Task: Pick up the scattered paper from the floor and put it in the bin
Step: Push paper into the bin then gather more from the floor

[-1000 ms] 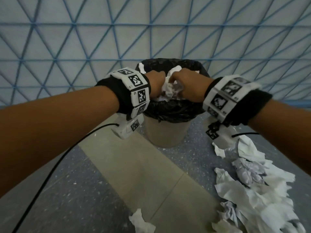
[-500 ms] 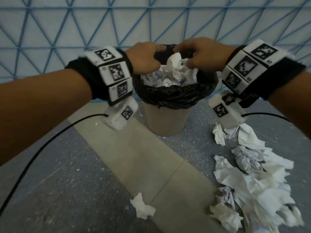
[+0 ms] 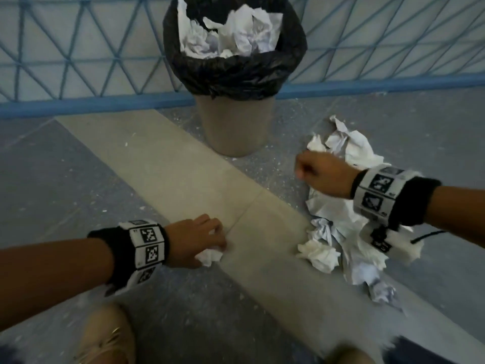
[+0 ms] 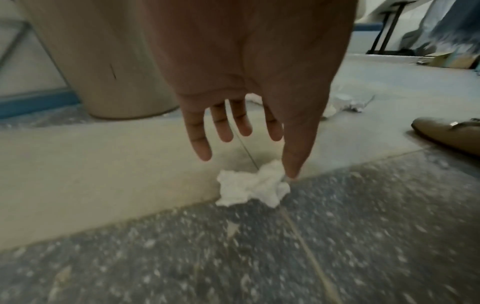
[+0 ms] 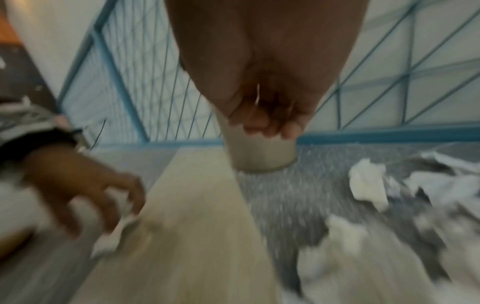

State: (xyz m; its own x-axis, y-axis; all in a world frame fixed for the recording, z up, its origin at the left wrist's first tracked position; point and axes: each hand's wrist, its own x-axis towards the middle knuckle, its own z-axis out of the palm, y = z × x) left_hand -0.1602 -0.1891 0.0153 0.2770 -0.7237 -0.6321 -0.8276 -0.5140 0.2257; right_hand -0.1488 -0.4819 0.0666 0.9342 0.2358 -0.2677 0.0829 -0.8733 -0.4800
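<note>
The beige bin [image 3: 236, 127] with a black liner [image 3: 236, 72] stands by the fence, heaped with crumpled paper [image 3: 231, 32]. A small crumpled paper ball [image 3: 210, 256] lies alone on the pale floor strip. My left hand [image 3: 207, 240] reaches down over it with straight fingers. In the left wrist view the thumb of my left hand [image 4: 249, 160] touches the ball [image 4: 252, 187]. My right hand [image 3: 312, 172] hovers as an empty fist above the left edge of a loose paper pile [image 3: 349, 232]; its fingers [image 5: 262, 123] are curled in.
A blue lattice fence [image 3: 78, 48] closes off the space behind the bin. My beige shoe [image 3: 105, 334] stands at the bottom left, near the left arm. A black cable [image 3: 425, 235] trails from the right wrist. The grey speckled floor [image 3: 65, 179] spreads on the left.
Both hands left the paper at the bin's mouth and came down to the floor. The left hand reached the lone ball; the right hand moved over the pile, empty.
</note>
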